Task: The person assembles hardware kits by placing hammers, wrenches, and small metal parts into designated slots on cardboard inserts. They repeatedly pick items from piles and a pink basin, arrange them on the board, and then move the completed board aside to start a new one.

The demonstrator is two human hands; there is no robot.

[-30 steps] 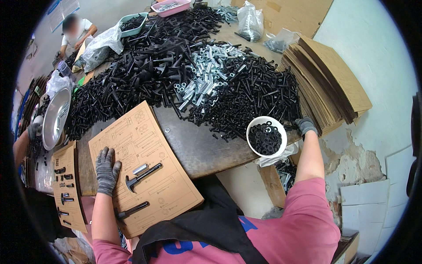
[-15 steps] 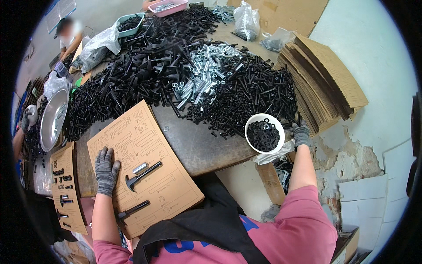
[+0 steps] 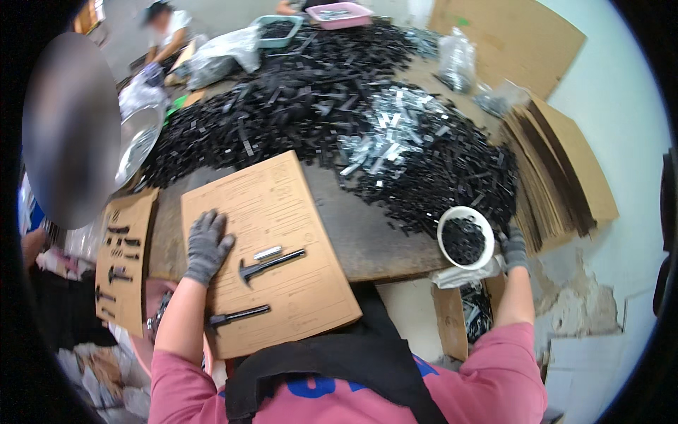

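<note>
My left hand [image 3: 207, 247], in a grey glove, lies flat with its fingers apart on the left side of a printed cardboard sheet [image 3: 304, 300]. To its right on the sheet rest a silver metal sleeve [image 3: 268, 252] and a black T-shaped part [image 3: 272, 266]. A second black T-shaped part [image 3: 240, 316] lies nearer to me. My right hand [image 3: 514, 251], also gloved, is at the right edge of the heap of black bolts [image 3: 452, 169], beside a white bowl [image 3: 441, 237] of black washers [image 3: 462, 240]. Its fingers are blurred and partly hidden.
Silver sleeves [image 3: 395, 124] lie amid the black heap. Stacked cardboard sheets [image 3: 565, 169] stand at the right. Another card with parts [image 3: 123, 272] lies left, near a metal bowl [image 3: 138, 145] and a large blurred shape [image 3: 70, 134]. A co-worker [image 3: 169, 35] sits at the far left.
The whole view has shifted, so the table and both hands appear farther right. A blurred shape has come in at the left. Both hands stay by the same things.
</note>
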